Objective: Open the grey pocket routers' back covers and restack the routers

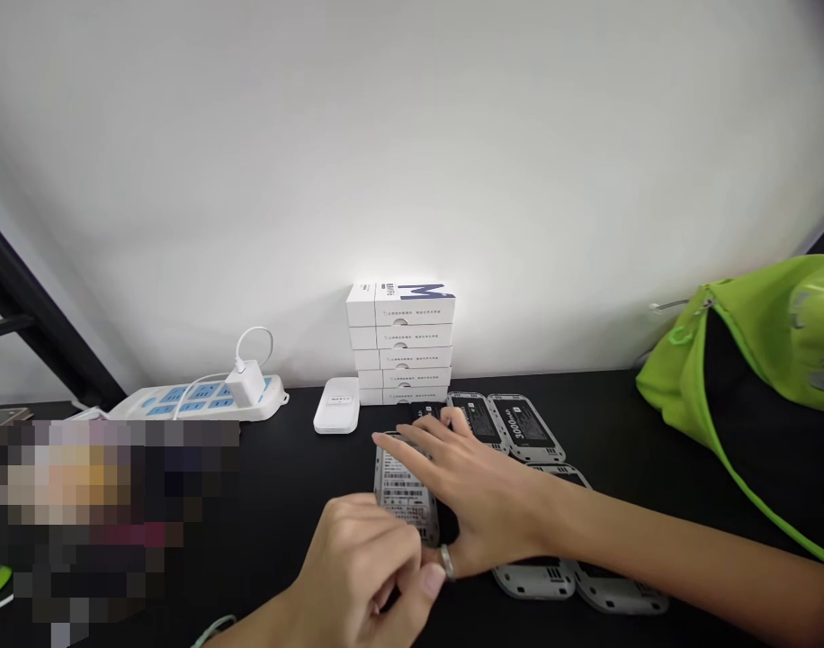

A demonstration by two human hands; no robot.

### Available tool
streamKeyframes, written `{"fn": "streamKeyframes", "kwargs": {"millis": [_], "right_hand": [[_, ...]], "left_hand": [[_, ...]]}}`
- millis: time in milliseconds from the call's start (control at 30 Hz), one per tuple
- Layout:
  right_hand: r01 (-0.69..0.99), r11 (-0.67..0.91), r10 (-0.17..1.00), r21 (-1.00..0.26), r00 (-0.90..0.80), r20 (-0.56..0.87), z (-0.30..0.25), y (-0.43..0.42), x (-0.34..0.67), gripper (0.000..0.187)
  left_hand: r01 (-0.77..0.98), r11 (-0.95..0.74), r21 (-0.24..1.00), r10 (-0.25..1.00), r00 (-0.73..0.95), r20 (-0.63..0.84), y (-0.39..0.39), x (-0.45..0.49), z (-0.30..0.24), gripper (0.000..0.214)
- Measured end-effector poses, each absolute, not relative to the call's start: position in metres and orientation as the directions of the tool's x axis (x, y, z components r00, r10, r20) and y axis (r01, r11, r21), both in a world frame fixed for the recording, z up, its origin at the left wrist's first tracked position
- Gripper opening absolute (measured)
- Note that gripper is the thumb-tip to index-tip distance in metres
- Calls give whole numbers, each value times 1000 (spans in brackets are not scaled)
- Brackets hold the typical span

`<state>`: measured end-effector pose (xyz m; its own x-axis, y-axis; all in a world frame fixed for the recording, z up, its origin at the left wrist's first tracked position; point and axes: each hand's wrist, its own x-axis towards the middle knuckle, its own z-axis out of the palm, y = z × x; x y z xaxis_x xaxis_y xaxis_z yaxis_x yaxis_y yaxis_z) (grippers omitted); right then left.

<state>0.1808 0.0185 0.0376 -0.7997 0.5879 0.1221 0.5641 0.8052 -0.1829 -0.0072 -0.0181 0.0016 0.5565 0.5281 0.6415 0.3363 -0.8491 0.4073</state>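
A flat grey device lies on the table, its face showing a white label with barcodes. My right hand reaches across its right side with fingers stretched and spread. Its index finger runs along the top edge, and its ringed thumb is at the lower corner. My left hand is closed, knuckles up, at the device's lower end beside the right thumb. What its curled fingers hold, if anything, is hidden. Beyond my right fingers lies a black battery, partly covered.
Several open grey devices with black batteries lie right of my hands, some under my right forearm. White boxes are stacked by the wall, beside a closed white device. A power strip stands left, a green bag right.
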Motion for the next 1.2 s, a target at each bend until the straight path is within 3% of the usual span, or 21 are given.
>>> {"fn": "streamKeyframes", "kwargs": {"millis": [67, 200, 333, 400, 467, 600, 733, 967, 1200], "right_hand": [[581, 791, 605, -192, -789, 107, 38, 9, 188, 96], [603, 733, 642, -314, -766, 27, 42, 7, 206, 89], [694, 557, 764, -457, -643, -45, 52, 34, 225, 76], [773, 481, 836, -414, -546, -49, 56, 51, 230, 63], [824, 451, 861, -343, -504, -77, 56, 64, 230, 63], [829, 478, 834, -290, -533, -147, 56, 73, 219, 75], [832, 460, 845, -309, -518, -136, 56, 74, 213, 72], [828, 432, 876, -358, -479, -52, 46, 74, 211, 87], [818, 381, 923, -432, -363, 127, 53, 47, 216, 72]], "left_hand": [[371, -768, 522, 638, 513, 575, -16, -7, 3, 33], [487, -539, 687, 818, 497, 290, -14, -7, 5, 33], [608, -474, 637, 853, 496, 162, -15, -5, 9, 45], [656, -462, 597, 858, 500, 115, -16, -4, 11, 51], [691, -441, 573, 868, 492, 74, -16, -3, 11, 51], [713, -414, 566, 897, 425, 120, -14, -3, 6, 49], [645, -489, 588, 871, 395, 291, -9, -8, -7, 83], [620, -464, 633, 872, 448, 200, -4, -14, -19, 102], [587, -398, 705, 892, 428, 147, -3, -15, -16, 112]]}}
